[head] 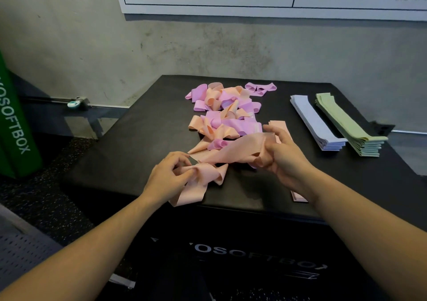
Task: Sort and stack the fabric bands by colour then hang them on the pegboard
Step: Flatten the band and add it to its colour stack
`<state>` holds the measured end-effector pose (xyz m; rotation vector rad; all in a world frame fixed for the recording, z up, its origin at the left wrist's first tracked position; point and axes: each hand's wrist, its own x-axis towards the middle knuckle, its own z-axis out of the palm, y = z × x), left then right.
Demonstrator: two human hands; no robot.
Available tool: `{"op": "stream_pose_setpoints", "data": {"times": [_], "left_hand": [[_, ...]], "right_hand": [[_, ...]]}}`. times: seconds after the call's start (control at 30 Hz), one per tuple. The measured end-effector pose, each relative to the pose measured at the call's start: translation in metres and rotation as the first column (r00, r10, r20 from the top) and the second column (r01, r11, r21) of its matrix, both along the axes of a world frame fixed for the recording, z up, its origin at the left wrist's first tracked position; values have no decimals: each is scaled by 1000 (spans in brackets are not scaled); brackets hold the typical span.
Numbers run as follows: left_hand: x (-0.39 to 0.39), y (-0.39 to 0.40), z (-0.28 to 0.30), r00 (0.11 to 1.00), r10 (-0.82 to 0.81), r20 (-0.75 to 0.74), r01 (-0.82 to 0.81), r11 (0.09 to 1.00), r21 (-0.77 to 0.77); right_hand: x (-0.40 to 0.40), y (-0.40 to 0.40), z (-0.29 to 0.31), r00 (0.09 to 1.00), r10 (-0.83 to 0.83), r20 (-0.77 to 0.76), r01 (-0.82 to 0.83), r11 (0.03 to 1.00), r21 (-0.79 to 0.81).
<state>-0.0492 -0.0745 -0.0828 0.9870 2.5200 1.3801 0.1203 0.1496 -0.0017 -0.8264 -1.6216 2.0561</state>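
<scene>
Loose band heap [227, 113] mid-box [138, 138], two stacks [317, 122] at right.

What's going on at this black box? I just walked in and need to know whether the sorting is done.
Not yet. A person is straightening one peach fabric band, with the left hand and right hand each keeping a grip on an end. A tangled pile of pink and peach bands still lies unsorted on the black padded box. A neat stack of pale lilac bands and a stack of light green bands sit at the right.
</scene>
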Motion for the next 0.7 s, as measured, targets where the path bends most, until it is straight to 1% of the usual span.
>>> {"op": "stream_pose_setpoints", "data": {"times": [0.03, 0.13, 0.23, 0.3, 0.37, 0.43, 0.5, 0.53, 0.57, 0.63, 0.67, 0.7], "left_hand": [[-1, 2, 1, 1000, 10, 13, -10, 1000, 4], [-2, 12, 6, 997, 44, 67, -44, 999, 3], [-3, 25, 14, 990, 88, 108, -91, 996, 25], [-2, 35, 21, 985, 127, 117, -135, 989, 60], [2, 45, 31, 967, 184, 176, -205, 973, 110], [4, 57, 40, 920, 223, 321, -294, 936, 193], [7, 67, 49, 854, 215, 474, -371, 890, 265], [7, 71, 51, 835, 188, 517, -378, 879, 291], [8, 74, 53, 829, 153, 539, -359, 883, 301], [15, 75, 59, 842, 61, 536, -245, 928, 280], [18, 75, 61, 861, 22, 508, -166, 956, 240], [21, 74, 62, 888, 18, 459, -105, 981, 164]], "right_hand": [[-1, 0, 1, 999, -11, 45, 10, 1000, 18], [-3, -1, 1, 984, -48, 171, 21, 988, 155], [-1, 0, -4, 965, -27, 259, -49, 958, 282], [2, 3, -6, 950, -6, 311, -140, 885, 444], [4, 3, -8, 931, -1, 366, -214, 810, 546], [8, 5, -9, 926, 10, 377, -233, 800, 552], [12, 8, -10, 947, 6, 320, -188, 820, 541], [14, 9, -8, 961, 8, 275, -158, 836, 526], [17, 10, -6, 974, 13, 226, -126, 859, 496], [22, 11, 0, 989, 23, 149, -83, 907, 413], [26, 12, 4, 992, 22, 125, -69, 922, 380], [29, 12, 8, 995, 23, 102, -58, 934, 353]]}}
